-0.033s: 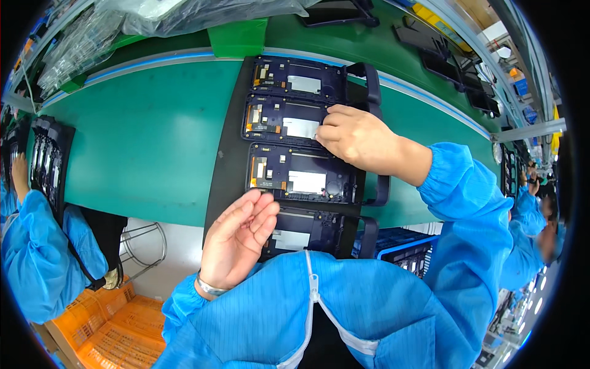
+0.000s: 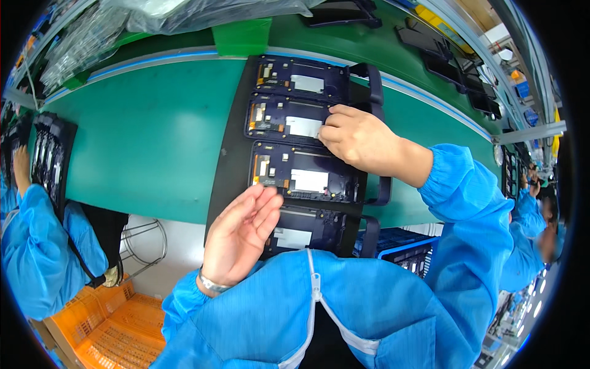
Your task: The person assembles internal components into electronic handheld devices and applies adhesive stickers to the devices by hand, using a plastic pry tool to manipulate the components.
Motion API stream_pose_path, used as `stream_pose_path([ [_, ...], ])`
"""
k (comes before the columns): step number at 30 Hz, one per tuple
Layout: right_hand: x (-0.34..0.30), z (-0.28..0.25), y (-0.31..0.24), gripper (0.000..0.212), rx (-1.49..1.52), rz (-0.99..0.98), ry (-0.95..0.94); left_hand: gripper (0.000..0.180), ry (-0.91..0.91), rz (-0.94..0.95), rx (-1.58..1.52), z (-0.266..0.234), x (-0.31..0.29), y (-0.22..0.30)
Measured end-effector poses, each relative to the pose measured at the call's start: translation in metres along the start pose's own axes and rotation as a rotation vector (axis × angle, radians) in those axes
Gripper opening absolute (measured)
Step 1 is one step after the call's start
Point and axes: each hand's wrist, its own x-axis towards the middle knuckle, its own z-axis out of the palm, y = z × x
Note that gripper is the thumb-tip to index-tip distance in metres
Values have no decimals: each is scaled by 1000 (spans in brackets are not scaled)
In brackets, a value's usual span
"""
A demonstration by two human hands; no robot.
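Observation:
Several dark device housings (image 2: 273,147) with handle loops lie in a column on a black mat (image 2: 230,132). Their inner faces are up, showing orange flex strips and silver plates. My right hand (image 2: 359,135) is over the right part of the second housing from the far end (image 2: 270,126), its fingers curled and pressed together. What they pinch, if anything, is hidden. My left hand (image 2: 239,230) is palm up with fingers loosely stretched, holding nothing, beside the near left corner of the third housing (image 2: 335,184). The nearest housing (image 2: 322,230) is partly covered by this hand and my jacket.
A green bench (image 2: 147,135) carries the mat. Plastic bags (image 2: 215,15) and a green box (image 2: 243,38) stand behind, with dark devices (image 2: 439,67) at the far right. Orange crates (image 2: 117,332) and a blue crate (image 2: 409,249) sit below. A co-worker's sleeve (image 2: 37,252) is at left.
The view has shifted very slightly, so the housings appear a little further right. Both hands keep almost the same pose.

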Motion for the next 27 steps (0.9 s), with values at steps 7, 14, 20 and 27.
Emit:
stream_pose_path([
  [7, 11, -30, -31, 13, -28, 76, 436, 42, -174, -61, -168, 27, 11, -2],
  [14, 17, -31, -67, 20, 292, 97, 449, 44, -288, -156, -190, 35, 12, -18],
  [20, 14, -30, -72, 11, 203, 100, 456, 39, -284, -144, -169, 36, 14, -26],
  [27, 3, -34, -74, 11, 207, 119, 326, 39, -231, -199, -109, 36, 13, -30],
])
